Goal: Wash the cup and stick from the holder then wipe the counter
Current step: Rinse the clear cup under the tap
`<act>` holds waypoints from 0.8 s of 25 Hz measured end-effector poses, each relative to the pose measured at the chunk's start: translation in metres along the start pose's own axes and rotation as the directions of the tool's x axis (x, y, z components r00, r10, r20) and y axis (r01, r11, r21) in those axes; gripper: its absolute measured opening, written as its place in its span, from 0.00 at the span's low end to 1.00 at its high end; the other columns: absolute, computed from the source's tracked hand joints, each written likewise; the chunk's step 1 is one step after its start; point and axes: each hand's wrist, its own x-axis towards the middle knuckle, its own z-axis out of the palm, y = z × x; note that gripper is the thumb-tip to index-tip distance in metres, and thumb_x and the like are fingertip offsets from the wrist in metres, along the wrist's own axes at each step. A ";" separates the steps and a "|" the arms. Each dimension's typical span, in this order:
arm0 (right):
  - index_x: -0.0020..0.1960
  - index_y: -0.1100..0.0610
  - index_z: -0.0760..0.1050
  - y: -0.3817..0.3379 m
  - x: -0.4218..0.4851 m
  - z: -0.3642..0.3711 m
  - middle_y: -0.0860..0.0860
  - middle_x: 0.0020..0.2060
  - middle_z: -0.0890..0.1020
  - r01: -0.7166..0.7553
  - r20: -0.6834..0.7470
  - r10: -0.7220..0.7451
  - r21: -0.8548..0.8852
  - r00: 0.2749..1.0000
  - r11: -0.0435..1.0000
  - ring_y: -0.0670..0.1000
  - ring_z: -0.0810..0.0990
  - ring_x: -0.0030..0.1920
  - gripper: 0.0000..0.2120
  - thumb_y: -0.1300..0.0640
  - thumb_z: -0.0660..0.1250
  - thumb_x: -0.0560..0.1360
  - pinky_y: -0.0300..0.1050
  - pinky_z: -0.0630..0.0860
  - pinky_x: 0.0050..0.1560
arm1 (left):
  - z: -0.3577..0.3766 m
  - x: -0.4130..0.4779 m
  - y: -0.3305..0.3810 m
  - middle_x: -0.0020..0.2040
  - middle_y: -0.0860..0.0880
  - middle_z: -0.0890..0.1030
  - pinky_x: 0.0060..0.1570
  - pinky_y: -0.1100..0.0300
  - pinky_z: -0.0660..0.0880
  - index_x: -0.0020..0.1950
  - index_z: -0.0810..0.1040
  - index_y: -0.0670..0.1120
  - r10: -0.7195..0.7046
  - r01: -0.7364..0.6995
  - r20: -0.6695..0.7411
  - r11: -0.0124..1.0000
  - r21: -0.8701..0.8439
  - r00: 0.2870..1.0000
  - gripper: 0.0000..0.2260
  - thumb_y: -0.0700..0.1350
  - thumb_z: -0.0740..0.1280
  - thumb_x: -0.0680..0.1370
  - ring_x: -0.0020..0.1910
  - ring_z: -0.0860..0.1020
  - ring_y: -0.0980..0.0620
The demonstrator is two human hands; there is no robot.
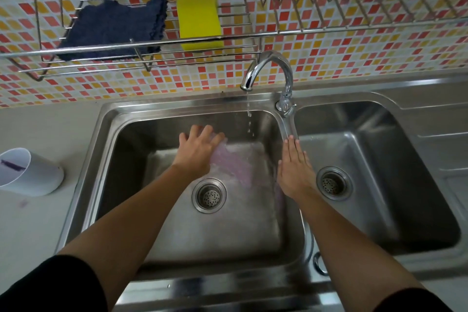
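My left hand (197, 152) is over the left sink basin (121, 149), its fingers wrapped on a see-through cup (233, 162) with a pinkish-purple tint; the cup is blurred and hard to outline. My right hand (295, 170) lies flat and empty on the divider between the two basins, just below the faucet's base. A thin trickle of water falls from the faucet (268, 66) to the right of the cup. A white holder (38, 175) lies tilted on the counter at the far left, with a purple stick (11, 163) inside it.
A purple stain (23, 202) marks the counter in front of the holder. On the wire wall rack (141, 45) lie a dark blue cloth (114, 28) and a yellow sponge (198, 20). A dish rack (329, 2) hangs upper right. The right basin (379, 159) has a drain strainer.
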 end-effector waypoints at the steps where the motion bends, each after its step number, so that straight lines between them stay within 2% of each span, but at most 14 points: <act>1: 0.75 0.62 0.40 0.000 0.000 0.000 0.56 0.76 0.42 0.002 -0.004 -0.002 0.000 1.000 1.000 0.54 0.40 0.75 0.27 0.55 0.45 0.80 0.47 0.39 0.71 | -0.001 0.001 -0.001 0.68 0.46 0.63 0.60 0.43 0.66 0.73 0.60 0.54 0.027 -0.026 -0.011 0.998 0.058 1.000 0.33 0.42 0.69 0.71 0.68 0.61 0.41; 6: 0.76 0.62 0.41 0.000 0.001 0.000 0.56 0.76 0.43 0.004 -0.006 -0.004 0.037 1.000 0.999 0.53 0.40 0.76 0.27 0.55 0.45 0.80 0.47 0.39 0.72 | -0.003 0.003 -0.002 0.69 0.46 0.66 0.60 0.44 0.67 0.73 0.60 0.51 0.207 -0.171 -0.085 0.933 0.317 0.975 0.36 0.43 0.71 0.69 0.71 0.61 0.40; 9: 0.76 0.62 0.42 0.002 0.002 0.002 0.55 0.76 0.43 0.004 -0.011 -0.003 0.043 1.000 0.999 0.53 0.40 0.76 0.27 0.56 0.46 0.80 0.47 0.39 0.72 | -0.005 0.002 -0.003 0.63 0.45 0.71 0.54 0.43 0.72 0.69 0.67 0.49 0.324 -0.246 -0.117 0.869 0.429 0.939 0.39 0.44 0.77 0.61 0.66 0.68 0.40; 11: 0.76 0.62 0.42 0.002 0.002 0.003 0.55 0.76 0.43 0.003 -0.017 -0.002 0.036 1.000 0.999 0.53 0.40 0.76 0.27 0.56 0.46 0.80 0.47 0.40 0.72 | -0.005 -0.001 -0.004 0.61 0.44 0.74 0.52 0.44 0.74 0.67 0.70 0.48 0.370 -0.256 -0.195 0.861 0.439 0.908 0.38 0.43 0.78 0.58 0.64 0.69 0.40; 13: 0.76 0.62 0.41 0.002 0.002 0.004 0.55 0.76 0.42 0.014 -0.025 -0.013 0.033 1.000 0.999 0.53 0.40 0.76 0.27 0.55 0.46 0.80 0.47 0.39 0.72 | -0.012 -0.006 -0.002 0.63 0.45 0.72 0.55 0.44 0.71 0.69 0.69 0.50 0.268 -0.186 -0.251 0.934 0.306 0.930 0.37 0.43 0.77 0.61 0.65 0.66 0.41; 14: 0.76 0.62 0.41 0.003 0.003 0.004 0.55 0.76 0.42 0.020 -0.018 -0.019 0.032 1.000 0.999 0.53 0.40 0.75 0.27 0.55 0.45 0.80 0.47 0.39 0.72 | -0.011 -0.008 -0.002 0.64 0.45 0.70 0.58 0.44 0.70 0.70 0.67 0.51 0.126 -0.099 -0.253 0.988 0.118 0.959 0.37 0.44 0.76 0.63 0.65 0.65 0.42; 15: 0.76 0.62 0.41 0.004 0.003 0.004 0.56 0.76 0.42 0.026 -0.009 -0.026 0.040 1.000 0.999 0.53 0.39 0.75 0.27 0.55 0.45 0.80 0.47 0.39 0.72 | -0.009 -0.009 -0.003 0.65 0.45 0.68 0.61 0.45 0.69 0.71 0.66 0.52 -0.047 0.020 -0.198 0.990 -0.137 0.979 0.37 0.45 0.75 0.64 0.64 0.65 0.44; 16: 0.76 0.62 0.41 0.005 0.003 0.003 0.56 0.76 0.42 0.030 0.000 -0.030 0.065 1.000 0.997 0.52 0.40 0.75 0.27 0.54 0.45 0.81 0.47 0.39 0.73 | -0.006 -0.012 -0.006 0.64 0.46 0.69 0.61 0.46 0.70 0.70 0.66 0.53 -0.188 0.133 -0.085 0.891 -0.435 0.978 0.38 0.46 0.77 0.62 0.63 0.66 0.46; 17: 0.76 0.62 0.42 0.004 0.003 0.000 0.56 0.76 0.44 0.029 0.001 -0.029 0.121 1.000 0.992 0.52 0.41 0.76 0.27 0.54 0.45 0.81 0.47 0.41 0.73 | -0.003 -0.016 -0.008 0.63 0.47 0.71 0.60 0.46 0.73 0.68 0.68 0.54 -0.260 0.204 0.028 0.682 -0.702 0.965 0.40 0.48 0.79 0.58 0.61 0.70 0.48; 18: 0.76 0.62 0.45 0.001 0.000 -0.008 0.57 0.76 0.47 0.020 -0.028 -0.014 0.212 1.000 0.977 0.53 0.45 0.76 0.26 0.54 0.45 0.81 0.47 0.44 0.74 | -0.002 -0.023 -0.010 0.61 0.49 0.75 0.57 0.44 0.75 0.65 0.69 0.56 -0.293 0.214 0.083 0.453 -0.866 0.953 0.41 0.50 0.81 0.54 0.60 0.74 0.50; 19: 0.75 0.63 0.49 -0.006 -0.005 -0.019 0.58 0.76 0.52 0.018 -0.103 0.016 0.321 0.995 0.947 0.54 0.50 0.76 0.25 0.54 0.46 0.81 0.48 0.49 0.74 | 0.000 -0.031 -0.013 0.60 0.49 0.77 0.55 0.43 0.77 0.62 0.71 0.56 -0.311 0.196 0.105 0.279 -0.940 0.945 0.41 0.51 0.82 0.52 0.58 0.77 0.50; 20: 0.74 0.63 0.54 -0.016 -0.011 -0.033 0.59 0.74 0.58 0.043 -0.214 0.054 0.426 0.975 0.904 0.56 0.57 0.74 0.25 0.54 0.47 0.80 0.49 0.54 0.73 | -0.002 -0.039 -0.014 0.59 0.50 0.78 0.54 0.42 0.78 0.61 0.71 0.57 -0.304 0.179 0.116 0.186 -0.966 0.946 0.40 0.51 0.82 0.51 0.58 0.78 0.50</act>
